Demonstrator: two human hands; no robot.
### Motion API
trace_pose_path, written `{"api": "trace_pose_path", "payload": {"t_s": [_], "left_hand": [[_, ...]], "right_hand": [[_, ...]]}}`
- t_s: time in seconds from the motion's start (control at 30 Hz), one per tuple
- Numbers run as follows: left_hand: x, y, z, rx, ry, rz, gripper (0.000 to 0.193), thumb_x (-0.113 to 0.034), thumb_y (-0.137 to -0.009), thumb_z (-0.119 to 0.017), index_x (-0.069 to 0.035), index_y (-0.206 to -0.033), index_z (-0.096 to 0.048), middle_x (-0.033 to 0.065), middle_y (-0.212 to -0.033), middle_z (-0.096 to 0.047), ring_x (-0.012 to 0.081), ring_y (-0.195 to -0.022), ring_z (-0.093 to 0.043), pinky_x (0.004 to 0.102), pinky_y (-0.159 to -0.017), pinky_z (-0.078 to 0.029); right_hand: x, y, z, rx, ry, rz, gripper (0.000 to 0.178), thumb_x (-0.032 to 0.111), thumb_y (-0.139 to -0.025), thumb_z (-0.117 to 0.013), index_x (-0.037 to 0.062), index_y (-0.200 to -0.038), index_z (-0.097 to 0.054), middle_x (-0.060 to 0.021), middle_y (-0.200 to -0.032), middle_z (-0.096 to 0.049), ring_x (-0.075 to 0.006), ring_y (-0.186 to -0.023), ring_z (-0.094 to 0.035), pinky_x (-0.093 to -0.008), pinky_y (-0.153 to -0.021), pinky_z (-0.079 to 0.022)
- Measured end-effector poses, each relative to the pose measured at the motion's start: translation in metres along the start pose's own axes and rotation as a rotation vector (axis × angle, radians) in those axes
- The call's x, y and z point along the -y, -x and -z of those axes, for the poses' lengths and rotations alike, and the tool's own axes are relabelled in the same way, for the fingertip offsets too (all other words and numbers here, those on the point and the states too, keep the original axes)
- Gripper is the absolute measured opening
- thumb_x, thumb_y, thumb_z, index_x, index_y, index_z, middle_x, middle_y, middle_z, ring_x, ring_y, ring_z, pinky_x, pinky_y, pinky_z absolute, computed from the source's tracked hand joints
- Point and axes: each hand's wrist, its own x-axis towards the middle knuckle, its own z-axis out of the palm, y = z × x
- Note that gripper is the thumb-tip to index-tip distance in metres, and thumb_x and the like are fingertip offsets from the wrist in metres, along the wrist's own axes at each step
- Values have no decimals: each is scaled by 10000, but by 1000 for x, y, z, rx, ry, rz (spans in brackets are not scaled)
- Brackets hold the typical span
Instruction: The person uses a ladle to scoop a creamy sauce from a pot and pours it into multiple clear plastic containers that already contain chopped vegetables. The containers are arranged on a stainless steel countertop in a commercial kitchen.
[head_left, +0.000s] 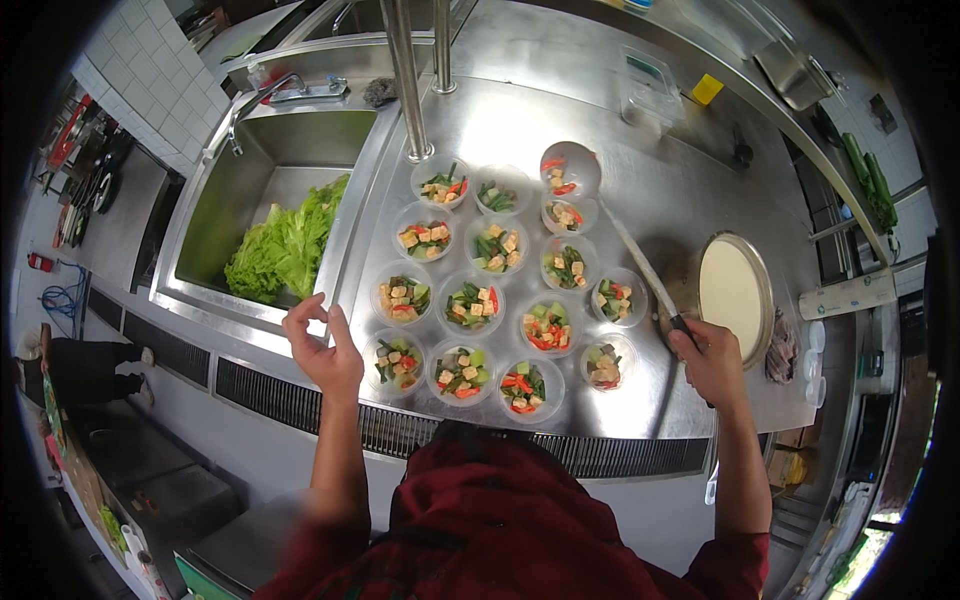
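My right hand (712,362) grips the black handle of a long metal ladle (640,255). The ladle's rounded end reaches to the far end of the cups; tofu and red pepper pieces show there, though whether inside it or in a cup beside it I cannot tell. Several clear plastic cups (470,303) stand in rows on the steel table, holding tofu cubes, green vegetables and red pepper strips. Beside my right hand is a metal pot (735,290) of creamy white liquid. My left hand (325,345) is raised near the sink's front edge, fingers apart, holding nothing.
Leafy lettuce (290,240) lies in the steel sink (210,230) at left. Two metal posts (405,80) rise behind the cups. A clear plastic container (650,90) sits at the back of the steel table (520,60). An overhead rail (845,185) runs along the right.
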Motion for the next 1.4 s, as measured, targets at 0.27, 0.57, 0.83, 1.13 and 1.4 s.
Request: {"api": "trace_pose_path", "payload": {"t_s": [0.27, 0.57, 0.83, 1.13, 1.4], "left_hand": [[-6, 0, 3, -3, -17, -14, 219, -50, -951, -668, -21, -1161, -614, 21, -945, -550, 129, -876, -501, 318, -902, -383], [-7, 3, 5, -27, -38, 21, 217, -37, -928, -668, -8, -1142, -643, 48, -889, -524, 176, -885, -483, 337, -880, -395], [-9, 4, -9, -4, 33, 16, 231, -63, -950, -666, -12, -1169, -615, 25, -897, -514, 153, -898, -469, 332, -916, -369], [-44, 9, -63, 98, 141, -56, 250, -38, -931, -679, -6, -1169, -609, 40, -914, -531, 143, -871, -499, 318, -892, -409], [-71, 17, -87, 125, 231, -55, 247, -26, -939, -661, 4, -1178, -608, 50, -929, -526, 141, -890, -502, 296, -881, -409]], "right_hand": [[10, -18, -48, -176, 252, 395, 306, 255, -896, -746, 110, -1165, -754, -170, -871, -699, -372, -799, -682, -480, -732, -514], [15, -11, -38, -86, -52, 249, 311, 206, -913, -752, 39, -1175, -745, -81, -742, -661, -167, -534, -603, -359, -532, -472], [-74, 83, 74, -89, -446, -93, 252, 137, -966, -679, -46, -1136, -719, -11, -704, -597, -60, -467, -482, -232, -406, -354], [-183, 162, 123, -426, 168, -54, 335, 131, -904, -753, -88, -1151, -695, -103, -715, -649, -174, -586, -611, -339, -552, -477], [-166, 122, 89, -482, 549, -47, 328, 205, -904, -726, 37, -1185, -719, -187, -953, -713, -415, -895, -678, -477, -772, -534]]}}
